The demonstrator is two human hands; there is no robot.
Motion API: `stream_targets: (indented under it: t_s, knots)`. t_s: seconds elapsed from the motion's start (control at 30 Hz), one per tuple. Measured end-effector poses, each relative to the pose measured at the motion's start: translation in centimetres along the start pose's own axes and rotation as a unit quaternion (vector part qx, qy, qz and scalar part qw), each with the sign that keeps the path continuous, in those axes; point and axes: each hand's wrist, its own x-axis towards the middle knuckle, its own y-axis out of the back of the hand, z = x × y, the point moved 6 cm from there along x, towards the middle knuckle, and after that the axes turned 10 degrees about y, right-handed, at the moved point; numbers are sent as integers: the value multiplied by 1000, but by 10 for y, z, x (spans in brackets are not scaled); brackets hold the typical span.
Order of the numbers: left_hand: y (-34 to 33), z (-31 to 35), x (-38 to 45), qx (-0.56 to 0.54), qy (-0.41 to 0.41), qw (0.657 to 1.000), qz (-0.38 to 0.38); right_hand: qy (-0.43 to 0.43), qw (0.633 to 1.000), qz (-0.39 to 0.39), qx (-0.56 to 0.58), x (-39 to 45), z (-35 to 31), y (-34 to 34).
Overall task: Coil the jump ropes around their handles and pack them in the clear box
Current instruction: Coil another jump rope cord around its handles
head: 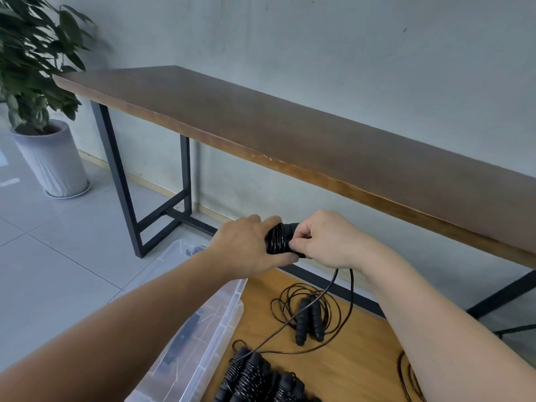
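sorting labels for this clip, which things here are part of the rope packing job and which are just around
Job: held jump rope, left hand, right hand, loose jump rope, coiled ropes, clear box.
Just around: wooden bench, potted plant.

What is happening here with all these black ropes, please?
A person is winding a jump rope onto its handles. The left hand grips the wrapped bundle, and the right hand pinches the cord beside it. Loose cord hangs down to the wooden surface, where an uncoiled rope lies and finished bundles sit. The clear box stands at the left.
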Motion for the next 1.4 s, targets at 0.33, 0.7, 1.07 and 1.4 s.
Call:
stream_targets:
  t_s: [0.33,0.7,1.07,1.4]
  knots:
    - [4,-9,-7,-100,51,992,51,-9,971,49,234,3,27,3]
    - [18,-14,-9,-113,125,979,114,-56,986,46,147,-5,80,-104]
    - [-9,-44,-8,-151,168,969,104,-175,970,-54,159,34,100,-160]
    - [-30,-78,5,-186,188,961,76,-241,793,271,489,107,101,-126]
